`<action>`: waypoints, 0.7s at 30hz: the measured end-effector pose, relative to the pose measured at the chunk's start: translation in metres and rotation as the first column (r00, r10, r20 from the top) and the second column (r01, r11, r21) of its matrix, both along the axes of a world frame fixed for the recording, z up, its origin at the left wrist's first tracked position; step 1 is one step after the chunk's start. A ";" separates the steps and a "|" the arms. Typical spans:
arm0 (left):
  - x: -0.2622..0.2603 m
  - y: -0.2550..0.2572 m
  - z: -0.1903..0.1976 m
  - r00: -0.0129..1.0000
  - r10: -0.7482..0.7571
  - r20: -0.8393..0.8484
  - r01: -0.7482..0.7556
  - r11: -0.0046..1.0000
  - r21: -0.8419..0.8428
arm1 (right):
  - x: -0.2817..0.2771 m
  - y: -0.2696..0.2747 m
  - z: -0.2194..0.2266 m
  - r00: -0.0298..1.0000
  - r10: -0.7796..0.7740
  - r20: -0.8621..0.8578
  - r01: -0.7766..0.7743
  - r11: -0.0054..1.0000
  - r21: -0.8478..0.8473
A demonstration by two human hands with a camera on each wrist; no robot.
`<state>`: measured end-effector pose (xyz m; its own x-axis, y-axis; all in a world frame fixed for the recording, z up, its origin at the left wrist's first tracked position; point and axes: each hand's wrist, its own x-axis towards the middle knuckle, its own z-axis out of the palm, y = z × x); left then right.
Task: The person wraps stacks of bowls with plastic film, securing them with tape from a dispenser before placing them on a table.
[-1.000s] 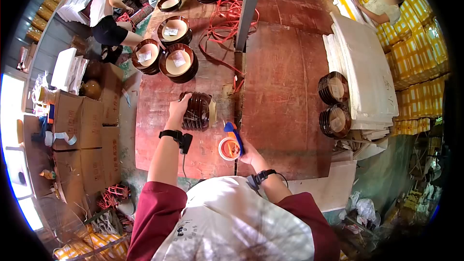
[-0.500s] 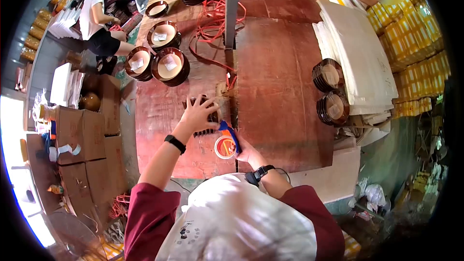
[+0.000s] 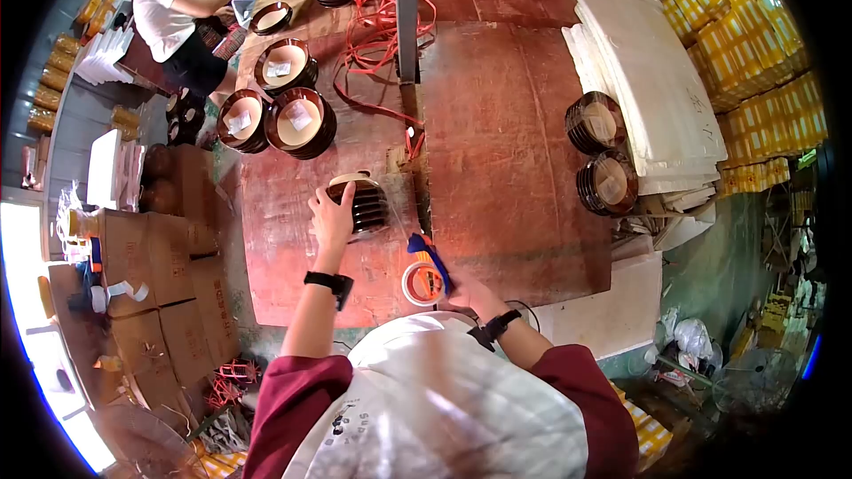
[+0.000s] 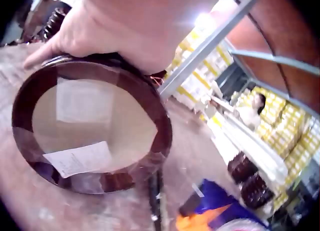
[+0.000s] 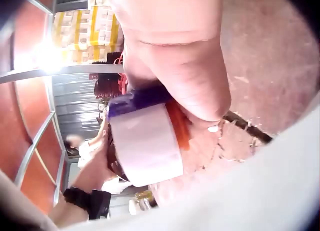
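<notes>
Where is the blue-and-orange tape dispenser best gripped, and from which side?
Probably by the blue frame of the tape dispenser, from the person's right, where the right hand holds it. The tape roll sits exposed on the left, so a grip there might drag on it. The blue front end points forward, toward the bowl stack, so best kept clear.

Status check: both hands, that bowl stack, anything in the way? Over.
Left hand gripping bowl stack. Right hand holding tape dispenser close by. Red strapping lies beyond, clear of both.
</notes>
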<state>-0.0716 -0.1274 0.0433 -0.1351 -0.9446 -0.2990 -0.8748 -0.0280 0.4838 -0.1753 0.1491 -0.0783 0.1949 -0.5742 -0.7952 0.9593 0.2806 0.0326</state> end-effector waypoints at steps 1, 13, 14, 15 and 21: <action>-0.002 0.001 -0.006 0.994 0.036 0.108 -0.030 0.998 -0.052 | -0.002 -0.017 0.012 0.996 -0.030 -0.084 0.033 0.999 0.039; 0.002 -0.025 0.003 0.778 -0.626 0.053 0.626 0.765 -0.153 | 0.009 -0.041 -0.013 0.993 0.061 0.100 -0.042 0.982 -0.184; -0.002 -0.019 0.004 0.826 -0.559 0.069 0.563 0.813 -0.150 | 0.008 -0.043 -0.016 0.997 0.022 0.080 -0.007 0.984 -0.180; -0.007 -0.012 0.007 0.869 -0.488 0.084 0.495 0.856 -0.149 | 0.004 -0.048 -0.004 1.000 0.001 0.015 0.001 0.989 -0.146; -0.024 0.003 0.027 0.914 -0.373 0.161 0.394 0.910 -0.126 | -0.004 -0.066 0.042 0.969 -0.029 -0.246 0.012 0.998 -0.069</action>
